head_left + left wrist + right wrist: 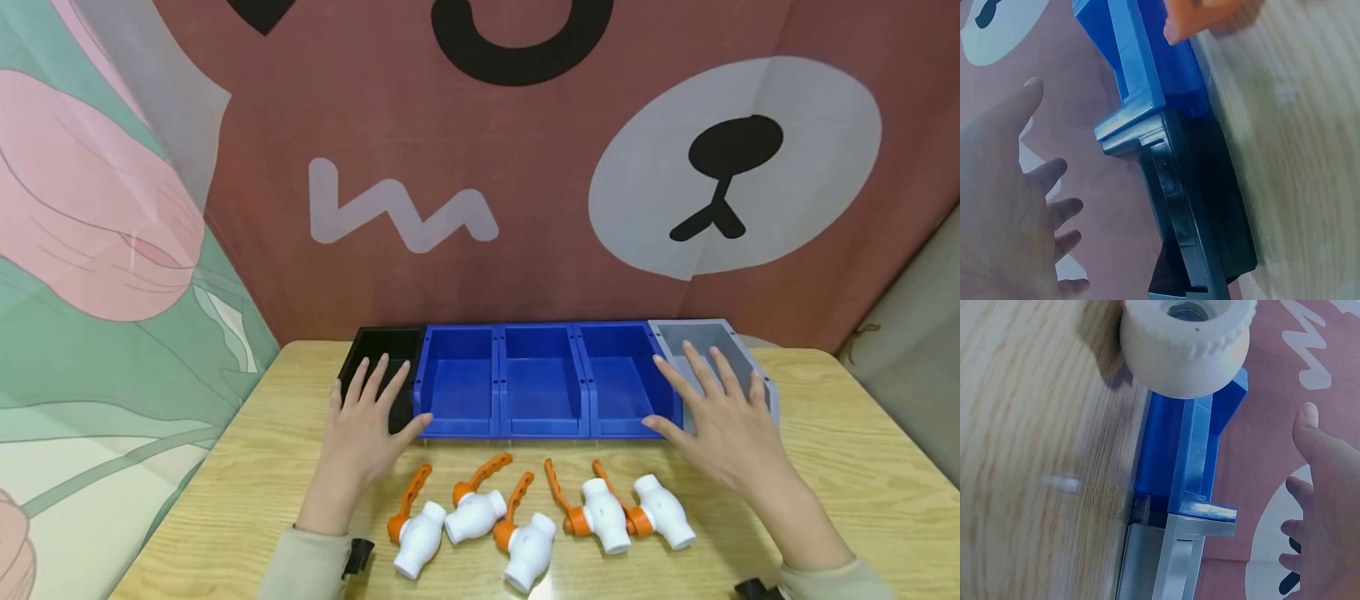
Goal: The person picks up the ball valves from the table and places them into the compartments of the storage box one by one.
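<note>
My left hand (363, 437) is spread with straight fingers over the black bin (390, 342) at the left end of a row. Fingers likewise splayed, my right hand (727, 429) hovers over the grey bin (693, 335) at the right end. Neither hand holds anything. In front of the bins, several white ball valves with orange lever handles lie on the table; the leftmost valve (422, 537) is nearest my left hand, and the rightmost valve (663, 510) is nearest my right. A white valve end (1188, 356) looms close in the right wrist view.
Three blue bins, left (459, 400), middle (543, 400) and right (621, 400), stand side by side between the black and grey ones. All rest on a wood-grain table (247, 500). A printed cloth (525, 208) hangs behind the table.
</note>
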### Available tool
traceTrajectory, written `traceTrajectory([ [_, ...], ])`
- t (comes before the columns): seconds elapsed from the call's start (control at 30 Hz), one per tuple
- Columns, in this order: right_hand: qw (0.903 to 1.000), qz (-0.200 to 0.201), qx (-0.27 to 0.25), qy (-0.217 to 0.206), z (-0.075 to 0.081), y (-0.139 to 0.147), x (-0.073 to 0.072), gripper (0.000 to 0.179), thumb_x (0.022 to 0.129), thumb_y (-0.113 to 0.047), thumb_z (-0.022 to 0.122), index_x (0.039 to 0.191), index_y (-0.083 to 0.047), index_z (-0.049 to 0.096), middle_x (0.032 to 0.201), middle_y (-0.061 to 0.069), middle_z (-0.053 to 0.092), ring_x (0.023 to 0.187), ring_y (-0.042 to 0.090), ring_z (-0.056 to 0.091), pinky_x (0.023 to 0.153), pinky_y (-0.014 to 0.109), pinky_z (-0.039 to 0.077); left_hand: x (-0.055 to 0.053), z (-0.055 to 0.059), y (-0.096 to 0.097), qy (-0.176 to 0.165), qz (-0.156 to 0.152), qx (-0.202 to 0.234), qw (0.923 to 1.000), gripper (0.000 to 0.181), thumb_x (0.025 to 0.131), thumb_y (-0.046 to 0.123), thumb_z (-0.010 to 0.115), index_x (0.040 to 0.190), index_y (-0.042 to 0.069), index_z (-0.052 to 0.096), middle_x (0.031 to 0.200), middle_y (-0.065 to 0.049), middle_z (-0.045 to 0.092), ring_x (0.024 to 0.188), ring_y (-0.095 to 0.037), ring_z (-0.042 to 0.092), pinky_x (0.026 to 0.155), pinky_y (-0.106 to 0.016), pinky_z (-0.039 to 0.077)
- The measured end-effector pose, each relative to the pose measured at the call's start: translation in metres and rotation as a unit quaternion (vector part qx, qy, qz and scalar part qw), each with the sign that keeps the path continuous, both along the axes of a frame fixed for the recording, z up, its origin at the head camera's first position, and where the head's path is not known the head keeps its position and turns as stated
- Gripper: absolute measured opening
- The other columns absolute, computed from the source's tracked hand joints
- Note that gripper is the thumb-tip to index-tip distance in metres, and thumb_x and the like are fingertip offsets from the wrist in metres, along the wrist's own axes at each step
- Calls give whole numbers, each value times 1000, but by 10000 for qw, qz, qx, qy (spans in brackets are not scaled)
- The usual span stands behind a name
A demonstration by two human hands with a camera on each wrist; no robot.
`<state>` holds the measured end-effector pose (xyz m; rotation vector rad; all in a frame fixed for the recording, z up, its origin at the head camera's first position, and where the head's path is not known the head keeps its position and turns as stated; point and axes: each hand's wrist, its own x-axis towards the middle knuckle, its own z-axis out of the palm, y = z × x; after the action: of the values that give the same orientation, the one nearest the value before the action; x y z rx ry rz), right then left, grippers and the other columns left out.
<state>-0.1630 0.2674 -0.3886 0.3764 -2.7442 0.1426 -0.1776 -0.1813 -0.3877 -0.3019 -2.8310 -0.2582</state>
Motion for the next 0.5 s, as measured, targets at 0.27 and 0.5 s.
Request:
traceTrajectory([
  [0.27,10000,51,-22,-71,0,-1,0,83,92,-63,57,159,-27,23,163,17,15,146,48,10,106,77,7,-1,-2,-6,-99,25,149,9998,78,93,60,58,156,24,33,161,-11,25,148,-37,17,114,-65,14],
  [0.5,9998,112,-44,-136,0,-2,1,83,93,-62,56,159,-28,20,164,14,11,147,46,10,107,75,12,-4,-4,-10,-305,98,268,9991,78,93,61,56,157,24,31,160,-14,27,146,-39,23,112,-66,20],
])
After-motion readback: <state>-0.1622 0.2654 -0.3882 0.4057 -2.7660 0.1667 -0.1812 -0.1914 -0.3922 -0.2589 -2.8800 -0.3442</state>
